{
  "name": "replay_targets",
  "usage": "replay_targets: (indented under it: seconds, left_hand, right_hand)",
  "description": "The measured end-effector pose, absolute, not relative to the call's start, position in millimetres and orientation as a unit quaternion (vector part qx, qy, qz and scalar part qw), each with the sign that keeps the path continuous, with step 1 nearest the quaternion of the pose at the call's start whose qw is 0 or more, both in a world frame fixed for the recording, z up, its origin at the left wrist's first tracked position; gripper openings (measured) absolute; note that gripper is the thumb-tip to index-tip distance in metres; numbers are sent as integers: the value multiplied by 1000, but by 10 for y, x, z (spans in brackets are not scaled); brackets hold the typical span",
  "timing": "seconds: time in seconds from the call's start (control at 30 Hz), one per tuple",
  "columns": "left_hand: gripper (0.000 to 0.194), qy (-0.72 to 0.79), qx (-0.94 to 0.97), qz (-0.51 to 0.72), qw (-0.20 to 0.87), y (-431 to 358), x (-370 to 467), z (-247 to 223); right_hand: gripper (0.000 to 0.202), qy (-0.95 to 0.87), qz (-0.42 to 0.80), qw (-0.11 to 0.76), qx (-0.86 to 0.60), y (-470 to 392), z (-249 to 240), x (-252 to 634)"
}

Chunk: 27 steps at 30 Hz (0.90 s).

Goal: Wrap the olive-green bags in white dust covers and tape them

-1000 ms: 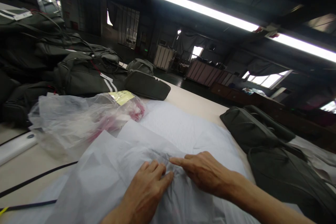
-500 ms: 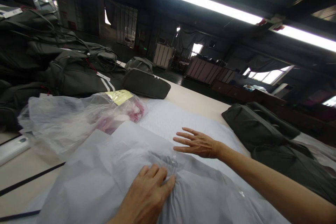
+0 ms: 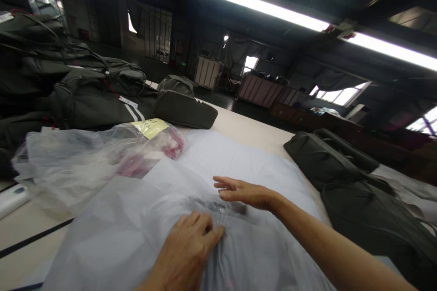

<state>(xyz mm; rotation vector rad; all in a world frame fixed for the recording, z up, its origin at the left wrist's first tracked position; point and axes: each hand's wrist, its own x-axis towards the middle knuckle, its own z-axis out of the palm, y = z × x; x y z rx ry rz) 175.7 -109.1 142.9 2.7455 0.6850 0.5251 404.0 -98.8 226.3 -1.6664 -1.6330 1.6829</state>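
A large frosted plastic bag [image 3: 136,218] spreads across the table in front of me, its film bunched into folds near the middle. My left hand [image 3: 187,245] rests on it with curled fingers, thumb and fingertips gripping the gathered film. Just beyond, a small shiny clear bit [image 3: 221,210] shows on the folds; I cannot tell whether it is tape. Over the bag's far side hovers my right hand [image 3: 244,192], fingers stretched out and holding nothing. Beneath lies a stack of pale plastic sheets [image 3: 221,154]. What the frosted bag contains is hidden.
Dark green bags [image 3: 95,95] with straps and tags are piled at left. Nearer lies a crumpled clear bag [image 3: 78,159] with a yellow label [image 3: 150,127] and pinkish contents. More dark bags [image 3: 327,159] lie at right. A pale tabletop [image 3: 246,122] shows between.
My right hand has shifted slightly left and turned from palm-down, spread fingers to a more edge-on pose. The left hand keeps its place on the bag. The view has shifted slightly.
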Motion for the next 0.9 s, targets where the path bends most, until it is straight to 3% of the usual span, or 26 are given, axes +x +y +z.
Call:
replay_targets:
  seconds: [0.07, 0.2, 0.33, 0.43, 0.57, 0.7, 0.83, 0.9]
  left_hand:
    - [50, 263, 938, 165, 156, -1087, 1779, 1516]
    - [35, 310, 926, 118, 181, -1083, 1840, 1760]
    - [29, 329, 917, 118, 194, -1062, 1868, 1872]
    - [28, 328, 913, 136, 200, -1057, 1848, 1849]
    - [28, 327, 911, 151, 202, -1072, 1837, 1835]
    - [27, 329, 909, 157, 202, -1061, 1820, 1905]
    - [37, 259, 893, 276, 243, -1214, 1567, 1886]
    - [32, 229, 874, 331, 273, -1437, 1353, 1751]
  right_hand:
    - [84, -573, 573, 174, -559, -996, 2247, 4049]
    - [86, -567, 520, 126, -626, -1031, 2202, 4047]
    - [60, -546, 519, 218, -621, -1050, 2143, 3999]
    - [44, -522, 471, 171, -690, -1032, 2100, 3947]
    - [46, -517, 402, 189, -732, -1012, 2070, 3863]
    - [34, -541, 337, 172, -751, -1014, 2041, 3734]
    - [55, -560, 272, 216, -753, -1154, 2234, 3854]
    - [68, -564, 263, 225, -750, -1333, 2418, 4071]
